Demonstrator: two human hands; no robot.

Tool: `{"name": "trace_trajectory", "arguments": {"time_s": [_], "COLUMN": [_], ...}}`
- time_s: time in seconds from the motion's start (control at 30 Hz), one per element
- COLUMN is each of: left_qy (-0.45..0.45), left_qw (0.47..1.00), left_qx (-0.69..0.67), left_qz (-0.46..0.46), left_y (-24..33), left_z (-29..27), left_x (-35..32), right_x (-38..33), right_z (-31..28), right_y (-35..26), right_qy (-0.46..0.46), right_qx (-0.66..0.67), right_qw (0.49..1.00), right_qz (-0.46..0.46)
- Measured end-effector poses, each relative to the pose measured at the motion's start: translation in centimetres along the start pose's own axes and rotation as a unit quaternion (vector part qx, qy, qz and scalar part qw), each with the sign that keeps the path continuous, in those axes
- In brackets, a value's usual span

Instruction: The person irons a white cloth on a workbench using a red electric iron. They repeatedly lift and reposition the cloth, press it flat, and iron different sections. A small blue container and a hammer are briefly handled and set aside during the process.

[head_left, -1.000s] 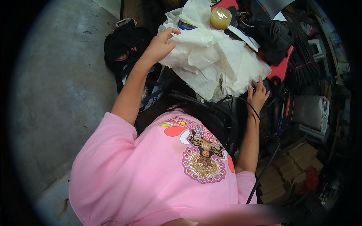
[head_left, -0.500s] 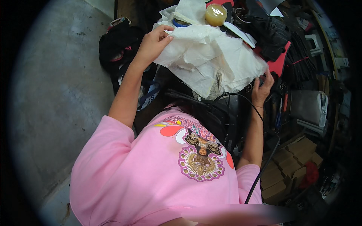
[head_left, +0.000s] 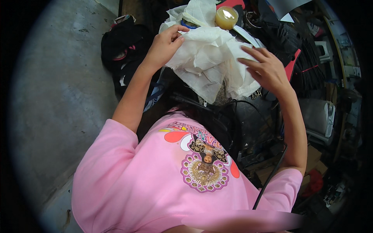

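Much grey floor (head_left: 66,97) lies left of the left fingers (head_left: 180,28), bent at white cloth (head_left: 210,50), hold unclear. Lengthwise, the cloth slants toward wide-spread right fingers (head_left: 254,53).

The head view, from the left of two fisheye cameras worn side by side, looked steeply down over the pink shirt (head_left: 151,171) toward the white cloth (head_left: 210,42). The shirt filled the near side of the cloth, close to the lens; the cloth lay beyond, and the grey floor (head_left: 66,97), left of the cloth, farther below.
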State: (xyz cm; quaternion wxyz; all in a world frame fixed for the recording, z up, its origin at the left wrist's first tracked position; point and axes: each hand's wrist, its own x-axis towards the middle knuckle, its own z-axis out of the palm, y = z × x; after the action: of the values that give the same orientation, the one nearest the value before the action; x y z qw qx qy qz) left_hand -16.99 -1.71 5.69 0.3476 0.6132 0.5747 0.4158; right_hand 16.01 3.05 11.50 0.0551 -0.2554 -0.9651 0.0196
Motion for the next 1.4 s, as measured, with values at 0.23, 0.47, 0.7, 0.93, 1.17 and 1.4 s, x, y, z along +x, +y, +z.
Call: {"name": "trace_trajectory", "arguments": {"time_s": [0.23,0.47,0.7,0.93,1.17,1.4], "left_qy": [0.009,0.042,0.059,0.070,0.118,0.100], "left_qw": [1.000,0.974,0.960,0.943,0.896,0.888], "left_qx": [0.019,0.216,0.261,0.298,0.375,0.393], "left_qz": [0.009,0.049,0.082,0.129,0.206,0.216], "left_y": [-0.8,-2.6,-3.3,-3.2,-2.4,-0.8], "left_z": [0.1,-0.3,0.3,0.0,0.6,2.0], "left_x": [-0.3,-0.1,0.1,0.2,0.4,-0.2], "right_x": [5.4,2.9,-3.7,-10.0,-13.0,-8.9], "right_z": [4.2,6.5,6.7,7.2,7.6,4.3], "right_y": [0.4,2.5,3.3,2.5,2.2,2.8], "right_qy": [-0.031,-0.068,-0.095,-0.098,0.038,0.142], "right_qx": [-0.019,-0.058,-0.077,-0.082,0.049,0.017], "right_qw": [0.993,0.996,0.991,0.975,0.956,0.948], "right_qz": [-0.110,-0.027,0.063,0.181,0.286,0.285]}}
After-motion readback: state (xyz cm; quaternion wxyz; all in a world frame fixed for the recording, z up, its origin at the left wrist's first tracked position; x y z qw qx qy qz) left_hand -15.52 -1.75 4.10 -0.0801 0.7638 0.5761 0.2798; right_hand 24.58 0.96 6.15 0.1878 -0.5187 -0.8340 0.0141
